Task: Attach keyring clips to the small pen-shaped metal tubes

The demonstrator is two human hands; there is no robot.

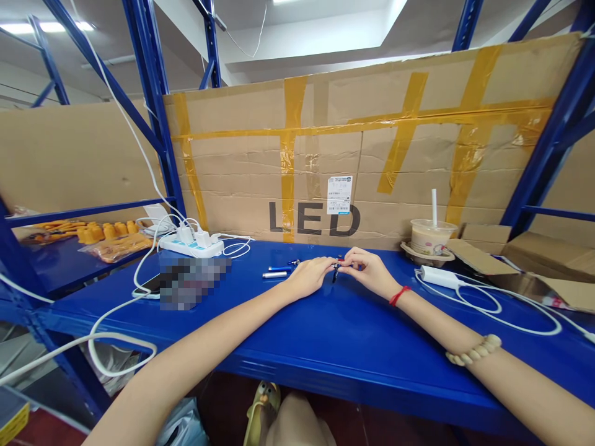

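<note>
Both hands meet over the blue tabletop [297,334]. My left hand [310,275] lies palm down, its fingers closed together against a small dark piece [335,271]. From the other side my right hand [372,271] pinches at the same spot with thumb and fingertips. The piece is mostly covered by the fingers, and its kind cannot be made out. Just left of my left hand lie a silver pen-like tube [274,275] and a blue pen-like tube [280,269]. A bit of red shows behind the fingertips.
A white power strip [193,245] with plugs and cables stands at the left, a dark phone [163,280] nearer. Right are a drink cup [432,235] with a straw, a white adapter [439,277] with cable, and an opened cardboard box [534,260]. Taped cardboard [242,179] walls the back.
</note>
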